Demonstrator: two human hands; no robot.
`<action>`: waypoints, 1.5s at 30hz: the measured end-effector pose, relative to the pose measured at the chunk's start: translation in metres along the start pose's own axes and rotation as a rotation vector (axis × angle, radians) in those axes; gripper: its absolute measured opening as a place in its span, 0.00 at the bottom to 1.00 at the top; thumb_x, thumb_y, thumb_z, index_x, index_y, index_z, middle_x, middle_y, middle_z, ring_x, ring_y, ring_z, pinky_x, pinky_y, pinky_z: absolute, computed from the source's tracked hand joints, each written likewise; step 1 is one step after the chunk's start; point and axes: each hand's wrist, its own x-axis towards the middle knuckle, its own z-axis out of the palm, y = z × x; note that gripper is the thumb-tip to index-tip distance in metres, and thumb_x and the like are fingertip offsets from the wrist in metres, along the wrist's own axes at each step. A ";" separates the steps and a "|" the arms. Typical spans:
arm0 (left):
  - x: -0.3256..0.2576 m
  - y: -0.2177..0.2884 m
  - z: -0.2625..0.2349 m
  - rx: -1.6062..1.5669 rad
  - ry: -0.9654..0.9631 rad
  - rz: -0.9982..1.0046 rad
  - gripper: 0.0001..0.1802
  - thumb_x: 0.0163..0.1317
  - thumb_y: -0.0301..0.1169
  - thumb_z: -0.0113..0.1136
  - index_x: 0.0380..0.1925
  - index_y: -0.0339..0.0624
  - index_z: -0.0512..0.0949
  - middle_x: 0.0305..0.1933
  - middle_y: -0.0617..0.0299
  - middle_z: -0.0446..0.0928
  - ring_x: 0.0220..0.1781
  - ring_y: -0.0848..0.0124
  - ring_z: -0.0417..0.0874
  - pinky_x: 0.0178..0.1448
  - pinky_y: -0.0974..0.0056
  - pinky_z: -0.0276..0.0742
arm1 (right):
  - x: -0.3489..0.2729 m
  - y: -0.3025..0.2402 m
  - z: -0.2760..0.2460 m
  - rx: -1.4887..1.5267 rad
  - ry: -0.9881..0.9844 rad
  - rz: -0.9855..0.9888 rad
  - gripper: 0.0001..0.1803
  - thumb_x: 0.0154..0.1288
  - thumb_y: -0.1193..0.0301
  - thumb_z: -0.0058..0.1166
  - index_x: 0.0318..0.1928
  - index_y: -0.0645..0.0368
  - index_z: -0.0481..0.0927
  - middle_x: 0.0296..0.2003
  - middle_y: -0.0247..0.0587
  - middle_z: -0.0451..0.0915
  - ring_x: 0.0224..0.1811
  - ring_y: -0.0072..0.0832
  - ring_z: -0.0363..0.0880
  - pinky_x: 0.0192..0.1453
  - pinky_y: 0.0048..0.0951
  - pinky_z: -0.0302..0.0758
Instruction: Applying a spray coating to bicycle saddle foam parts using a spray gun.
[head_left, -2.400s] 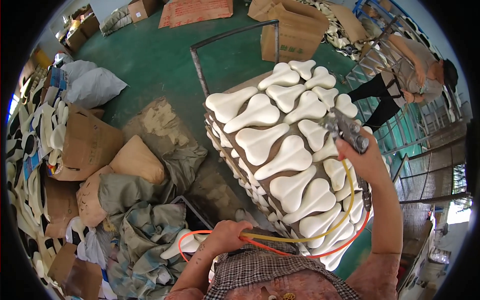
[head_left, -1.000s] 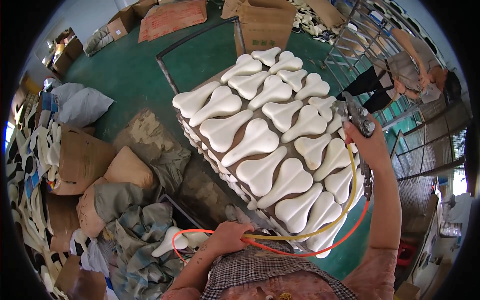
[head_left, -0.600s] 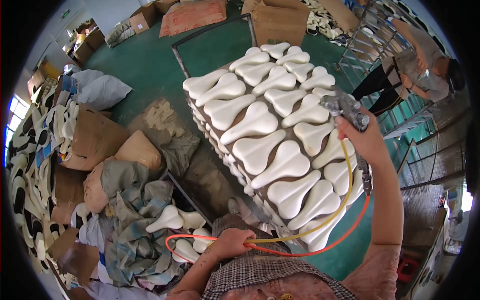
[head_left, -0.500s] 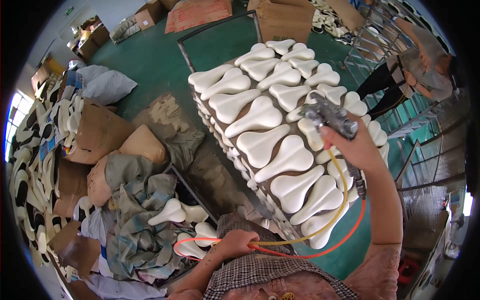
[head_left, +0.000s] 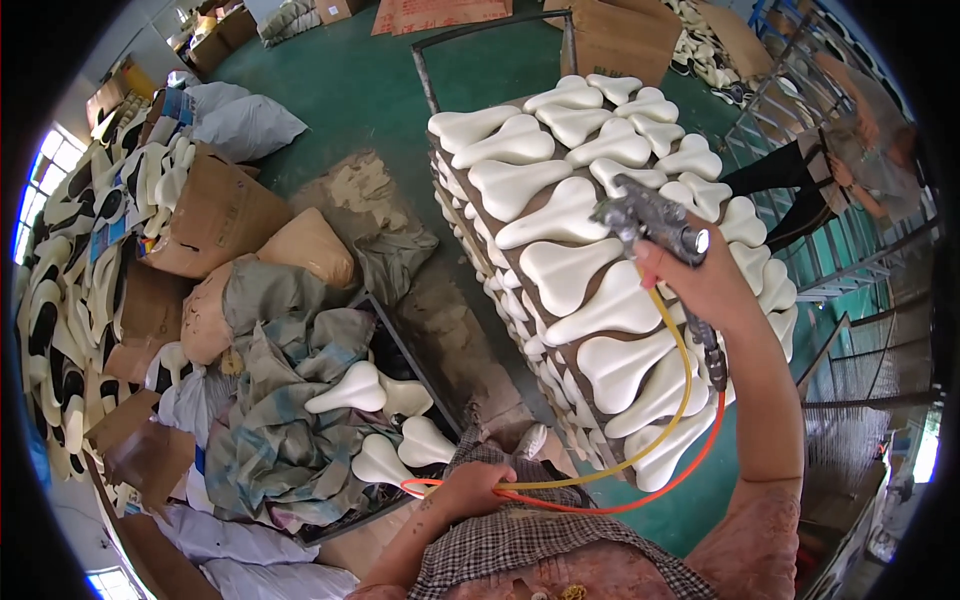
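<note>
Checked apron (head_left: 500, 545), one, worn by the person, at the lower edge of view. Left hand (head_left: 478, 489), one, closed about a yellow hose (head_left: 640, 459) and an orange hose (head_left: 711, 440) in front of the apron. Right hand (head_left: 700, 280), one, fingers wrapped round the grip of a metal spray gun (head_left: 650, 222); how far the trigger is drawn cannot be told. Both hoses sag in a curve between the hands and rise to the gun, which hangs over the middle of the cart top, nozzle toward its left edge. Cart top (head_left: 563, 356), brown, covered from near corner to far edge with white bicycle saddles (head_left: 567, 275), lying in close rows, noses mostly turned in alternate directions; further saddles show down its left side. Left of the cart: a dark-rimmed bin (head_left: 405, 352) heaped with grey-green cloth (head_left: 290, 400), four loose saddles (head_left: 352, 387) along its right edge. Beyond the bin: a tan sack (head_left: 309, 246), then an open brown carton (head_left: 215, 215) holding pale saddles, then a grey plastic bag (head_left: 248, 124). Cart handle (head_left: 490, 32), dark bar, standing at the far edge. Past the far right corner: a co-worker (head_left: 835, 155), bent, beside a metal rack (head_left: 845, 255). Farthest: large carton (head_left: 618, 42), behind the handle.
</note>
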 end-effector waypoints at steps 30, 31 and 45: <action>0.037 0.026 -0.006 0.101 -0.194 0.115 0.16 0.51 0.41 0.61 0.39 0.47 0.76 0.30 0.54 0.80 0.35 0.53 0.80 0.38 0.54 0.74 | -0.056 0.031 -0.095 -0.215 0.569 0.160 0.16 0.60 0.69 0.57 0.46 0.63 0.75 0.24 0.30 0.75 0.21 0.16 0.73 0.26 0.20 0.69; 0.037 0.024 -0.005 0.100 -0.191 0.112 0.16 0.51 0.41 0.61 0.39 0.47 0.76 0.30 0.54 0.80 0.35 0.53 0.80 0.38 0.54 0.74 | -0.058 0.028 -0.089 -0.213 0.565 0.159 0.16 0.60 0.69 0.57 0.46 0.63 0.75 0.24 0.30 0.75 0.21 0.16 0.73 0.26 0.20 0.69; 0.004 0.003 0.013 0.159 -0.139 0.117 0.16 0.52 0.42 0.60 0.38 0.47 0.76 0.30 0.53 0.79 0.34 0.52 0.80 0.38 0.52 0.73 | -0.091 -0.003 -0.024 -0.025 0.104 0.051 0.23 0.60 0.73 0.56 0.56 0.64 0.70 0.30 0.31 0.76 0.25 0.15 0.72 0.30 0.19 0.72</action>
